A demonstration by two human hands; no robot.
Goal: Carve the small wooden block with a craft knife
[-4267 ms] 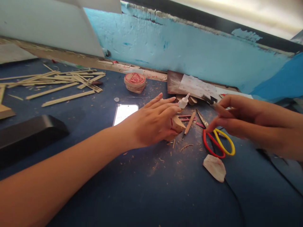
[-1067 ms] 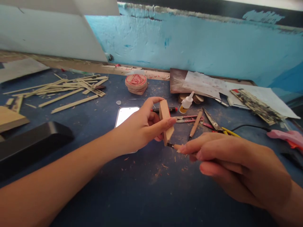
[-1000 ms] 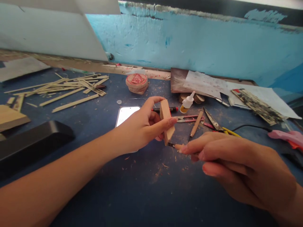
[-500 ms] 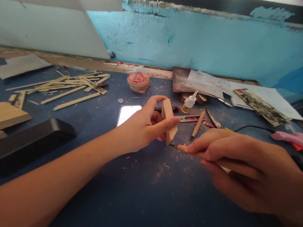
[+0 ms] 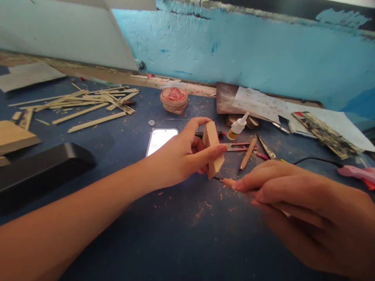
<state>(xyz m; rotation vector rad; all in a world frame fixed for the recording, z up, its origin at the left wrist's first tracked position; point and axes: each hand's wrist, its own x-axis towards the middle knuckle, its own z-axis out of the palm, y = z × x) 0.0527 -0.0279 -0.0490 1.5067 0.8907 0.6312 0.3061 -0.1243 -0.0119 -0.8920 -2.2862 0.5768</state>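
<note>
Left grip (image 5: pixel 183 154) clamped on wooden block (image 5: pixel 212 150), right grip (image 5: pixel 295 207) pinching carving tool (image 5: pixel 218 179), shavings (image 5: pixel 208 204) on dark workbench (image 5: pixel 123 242), blue wall (image 5: pixel 234 50)

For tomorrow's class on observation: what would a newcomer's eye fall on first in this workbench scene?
The two hands at the centre stand out first: the left hand holds up a small wooden block, and the right hand brings a thin carving tool close to its lower end. Farther back on the left, loose wooden sticks lie across the dark blue table, below a chipped blue wall.
</note>
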